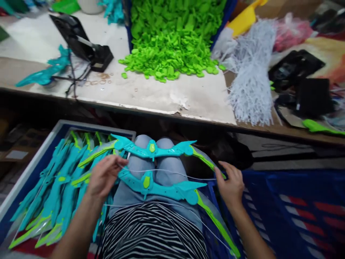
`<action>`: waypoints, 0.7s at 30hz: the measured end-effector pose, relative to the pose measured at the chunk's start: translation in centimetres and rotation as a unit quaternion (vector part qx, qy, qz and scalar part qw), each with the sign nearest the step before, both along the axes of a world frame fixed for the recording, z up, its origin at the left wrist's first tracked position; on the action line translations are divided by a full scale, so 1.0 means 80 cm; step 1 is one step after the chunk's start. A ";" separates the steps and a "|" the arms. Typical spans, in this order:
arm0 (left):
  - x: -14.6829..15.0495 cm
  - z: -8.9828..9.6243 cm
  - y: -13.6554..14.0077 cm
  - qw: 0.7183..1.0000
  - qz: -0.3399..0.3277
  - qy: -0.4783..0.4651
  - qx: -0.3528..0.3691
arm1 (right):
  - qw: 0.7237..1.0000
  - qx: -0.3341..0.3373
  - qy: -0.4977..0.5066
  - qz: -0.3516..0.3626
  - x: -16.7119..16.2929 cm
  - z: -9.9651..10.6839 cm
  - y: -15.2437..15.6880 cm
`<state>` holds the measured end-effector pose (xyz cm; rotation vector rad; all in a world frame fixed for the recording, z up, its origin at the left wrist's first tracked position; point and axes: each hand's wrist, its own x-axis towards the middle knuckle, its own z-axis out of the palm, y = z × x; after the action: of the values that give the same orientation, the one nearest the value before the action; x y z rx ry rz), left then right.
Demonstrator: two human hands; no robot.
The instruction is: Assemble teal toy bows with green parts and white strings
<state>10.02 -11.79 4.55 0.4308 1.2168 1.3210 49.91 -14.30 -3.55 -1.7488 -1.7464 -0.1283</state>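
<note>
Two turquoise-and-green toy bows lie across the lap. The farther toy bow (167,152) spans the knees, its white string (172,171) hanging slack below it. My left hand (104,175) is closed in a pinch on the left part of this string. At the other end, my right hand (230,182) has its thumb and fingers around the green tip of the farther bow, where the string meets it. The nearer toy bow (167,190) rests on the thighs, with its own string (151,204) across the striped shirt; neither hand holds it.
Left of the lap, a blue crate (60,126) with a pale rim holds several toy bows. A blue slatted basket (269,180) stands at the right. On the workbench (151,95) are a heap of green parts (172,50), a bundle of white strings (252,79) and a black stand (81,43).
</note>
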 end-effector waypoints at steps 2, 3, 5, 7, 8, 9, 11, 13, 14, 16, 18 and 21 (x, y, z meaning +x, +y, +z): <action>0.030 -0.008 -0.008 0.998 -0.045 -0.043 -0.024 | 0.996 0.004 -0.001 0.090 -0.054 0.017 0.041; 0.042 -0.011 -0.010 0.996 -0.059 -0.063 -0.028 | 0.989 -0.007 -0.003 0.148 -0.089 0.024 0.061; 0.058 -0.014 -0.012 0.993 -0.073 -0.093 -0.031 | 0.963 -0.050 -0.030 0.264 -0.168 0.030 0.094; 0.061 -0.013 -0.012 0.990 -0.090 -0.104 -0.027 | 0.934 -0.119 -0.085 0.326 -0.241 0.027 0.118; 0.058 -0.011 -0.013 0.990 -0.098 -0.103 -0.021 | 0.920 -0.158 -0.111 0.341 -0.270 0.023 0.126; 0.051 -0.008 -0.013 0.989 -0.106 -0.099 -0.012 | 0.907 -0.193 -0.131 0.351 -0.292 0.019 0.133; 0.030 -0.003 -0.016 0.992 -0.097 -0.078 0.009 | 0.886 -0.237 -0.138 0.374 -0.312 0.010 0.146; -0.001 0.001 -0.021 0.998 -0.040 -0.038 0.024 | 0.869 -0.249 -0.098 0.416 -0.306 0.002 0.161; -0.017 0.003 -0.024 1.000 -0.002 -0.011 0.028 | 0.859 -0.254 -0.063 0.440 -0.297 0.000 0.170; -0.049 0.004 -0.029 0.996 0.068 0.050 0.032 | 0.831 -0.287 0.019 0.476 -0.279 -0.002 0.189; -0.073 0.002 -0.028 0.988 0.113 0.103 0.031 | 0.799 -0.344 0.090 0.484 -0.266 -0.001 0.204; -0.091 -0.008 -0.010 0.976 0.156 0.149 0.034 | 0.765 -0.413 0.140 0.474 -0.262 0.001 0.216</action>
<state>2.73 -12.56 3.89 0.5160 1.5385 1.6095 28.96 2.95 -3.48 -1.0012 -2.3811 1.4452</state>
